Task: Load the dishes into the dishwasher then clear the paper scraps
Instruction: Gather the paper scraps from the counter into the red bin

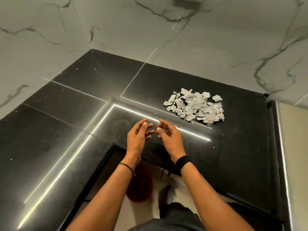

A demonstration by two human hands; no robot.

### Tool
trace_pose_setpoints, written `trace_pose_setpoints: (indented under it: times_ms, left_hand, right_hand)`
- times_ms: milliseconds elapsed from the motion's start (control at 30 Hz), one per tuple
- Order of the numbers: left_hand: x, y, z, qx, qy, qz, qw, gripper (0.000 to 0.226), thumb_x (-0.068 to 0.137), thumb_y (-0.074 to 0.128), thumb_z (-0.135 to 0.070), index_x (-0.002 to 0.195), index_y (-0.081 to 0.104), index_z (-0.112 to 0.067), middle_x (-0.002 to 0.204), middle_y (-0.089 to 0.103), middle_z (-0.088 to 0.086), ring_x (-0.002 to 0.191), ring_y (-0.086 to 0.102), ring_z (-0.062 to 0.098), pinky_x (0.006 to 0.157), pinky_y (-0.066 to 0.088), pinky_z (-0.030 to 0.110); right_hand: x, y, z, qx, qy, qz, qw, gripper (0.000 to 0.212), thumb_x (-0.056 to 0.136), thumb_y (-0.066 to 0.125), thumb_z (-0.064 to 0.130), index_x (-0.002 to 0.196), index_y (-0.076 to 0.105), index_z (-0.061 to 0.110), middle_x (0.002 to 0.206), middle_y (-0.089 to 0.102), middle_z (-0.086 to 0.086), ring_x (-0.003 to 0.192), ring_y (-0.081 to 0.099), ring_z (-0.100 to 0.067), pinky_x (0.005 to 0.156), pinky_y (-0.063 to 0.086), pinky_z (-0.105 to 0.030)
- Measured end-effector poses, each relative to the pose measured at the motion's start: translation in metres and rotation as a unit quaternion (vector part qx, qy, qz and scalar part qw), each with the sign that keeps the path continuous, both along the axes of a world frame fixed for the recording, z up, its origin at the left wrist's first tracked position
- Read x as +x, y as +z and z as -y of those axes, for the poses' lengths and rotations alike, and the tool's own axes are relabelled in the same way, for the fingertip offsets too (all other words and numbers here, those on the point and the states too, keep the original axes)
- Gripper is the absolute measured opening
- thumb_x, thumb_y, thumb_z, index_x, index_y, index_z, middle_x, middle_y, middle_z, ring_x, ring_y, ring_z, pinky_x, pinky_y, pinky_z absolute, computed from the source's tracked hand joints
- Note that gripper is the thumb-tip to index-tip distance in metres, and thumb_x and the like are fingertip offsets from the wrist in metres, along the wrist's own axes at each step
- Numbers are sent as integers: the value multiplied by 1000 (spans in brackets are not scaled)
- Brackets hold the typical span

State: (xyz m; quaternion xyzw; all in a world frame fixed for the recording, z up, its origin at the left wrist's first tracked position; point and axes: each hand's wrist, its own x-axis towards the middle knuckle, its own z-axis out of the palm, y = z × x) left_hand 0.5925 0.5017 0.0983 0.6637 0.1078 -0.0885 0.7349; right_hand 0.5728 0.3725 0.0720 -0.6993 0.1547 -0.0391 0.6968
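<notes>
I hold my left hand and right hand empty, fingers loosely spread, near the heap of torn white paper scraps on the glossy black stone counter.

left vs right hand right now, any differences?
Left hand wears a thin black cord at the wrist; right hand wears a wide black band. Right hand is nearer the paper scraps; left hand is farther from them. Shared: both hold nothing, fingers loosely curled, palms facing each other over the black countertop.
</notes>
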Motion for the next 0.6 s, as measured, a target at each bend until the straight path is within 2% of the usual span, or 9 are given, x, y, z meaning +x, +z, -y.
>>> trace_pose_setpoints:
  times_ms: [67, 200, 233, 333, 433, 600]
  left_hand:
    - [20, -1, 2, -4, 18, -4, 1000, 24, 106, 53, -23, 125, 66, -18, 110, 77, 2, 101, 74, 25, 86, 59, 33]
    - [55, -9, 2, -6, 29, -26, 999, 24, 106, 53, -23, 125, 66, -18, 111, 77, 3, 102, 74, 25, 87, 60, 35]
    - [61, -10, 2, -5, 30, -29, 999, 24, 106, 53, -23, 125, 67, -18, 111, 77, 3, 102, 74, 26, 88, 60, 35]
    - [86, -17, -3, -6, 15, -39, 999, 24, 106, 52, -24, 123, 68, -16, 111, 77, 5, 102, 73, 27, 88, 58, 38]
    - [103, -19, -10, -14, -23, -39, 999, 23, 106, 52, -23, 121, 68, -15, 112, 77, 7, 96, 74, 22, 84, 58, 34]
    - [126, -28, -33, -25, -68, -41, 997, 26, 107, 51, -24, 123, 68, -13, 112, 77, 7, 98, 74, 22, 82, 59, 30]
  right_hand:
    - [22, -3, 3, -15, 11, 5, 1000, 32, 94, 70, 14, 124, 67, 23, 114, 73, 6, 106, 68, -7, 98, 56, -38]
    - [66, -8, 12, -99, 8, -4, 995, 29, 92, 71, 11, 120, 70, 17, 107, 73, 7, 95, 68, 1, 86, 52, -15]
    - [73, -10, 13, -127, 6, -7, 992, 28, 92, 71, 10, 119, 70, 16, 107, 73, 7, 93, 67, 2, 84, 52, -13]
    - [99, -19, 12, -217, 6, -17, 976, 30, 90, 69, 8, 119, 71, 17, 108, 72, 2, 92, 68, -8, 87, 55, -24]
    - [114, -30, 8, -317, 12, -23, 948, 34, 89, 70, 9, 122, 70, 18, 111, 71, 0, 92, 67, -16, 90, 54, -33]
    - [118, -39, -5, -401, -30, -21, 915, 34, 91, 69, 15, 124, 69, 22, 111, 71, 1, 92, 67, -17, 86, 52, -32]
